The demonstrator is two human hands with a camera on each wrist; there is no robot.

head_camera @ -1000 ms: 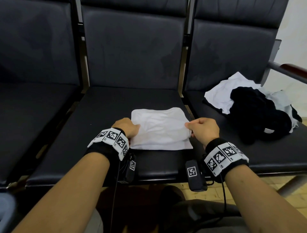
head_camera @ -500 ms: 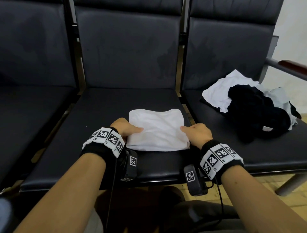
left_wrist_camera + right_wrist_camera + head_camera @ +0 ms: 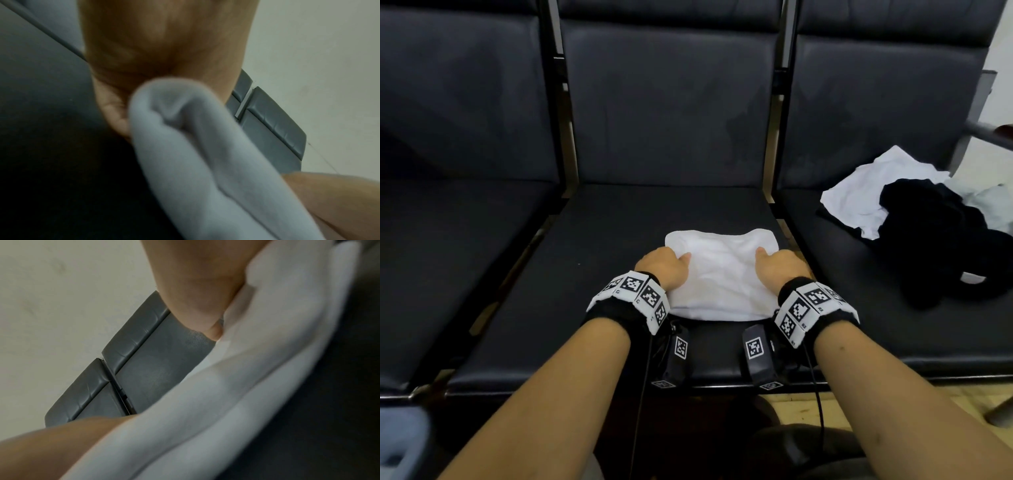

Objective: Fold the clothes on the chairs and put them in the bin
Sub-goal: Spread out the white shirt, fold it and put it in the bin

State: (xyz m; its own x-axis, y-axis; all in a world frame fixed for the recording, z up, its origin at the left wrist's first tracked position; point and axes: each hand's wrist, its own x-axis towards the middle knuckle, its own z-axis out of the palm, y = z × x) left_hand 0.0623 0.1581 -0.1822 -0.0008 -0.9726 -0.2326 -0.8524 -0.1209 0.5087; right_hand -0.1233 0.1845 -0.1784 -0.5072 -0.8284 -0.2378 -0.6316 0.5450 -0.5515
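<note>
A folded white garment (image 3: 722, 274) lies at the front of the middle chair seat (image 3: 613, 240). My left hand (image 3: 664, 267) holds its left side and my right hand (image 3: 780, 267) its right side, thumbs on top. The remaining fingers are hidden at the cloth's edges. In the left wrist view the cloth's rolled edge (image 3: 195, 162) bulges against my palm (image 3: 164, 40). In the right wrist view my thumb (image 3: 201, 296) pinches down on the white fabric (image 3: 226, 402). A loose pile of white cloth (image 3: 859, 198) and black cloth (image 3: 935, 240) sits on the right chair.
Three black padded chairs stand in a row with metal gaps between the seats. The right chair has an armrest (image 3: 989, 133) at the far right. A pale grey-blue object (image 3: 397, 442) shows in the bottom left corner. Yellowish floor lies under the seat's front edge.
My right hand let go of the garment's right edge fold. Both hands have slid inward along its sides, and their thumbs now lie on top of it.
</note>
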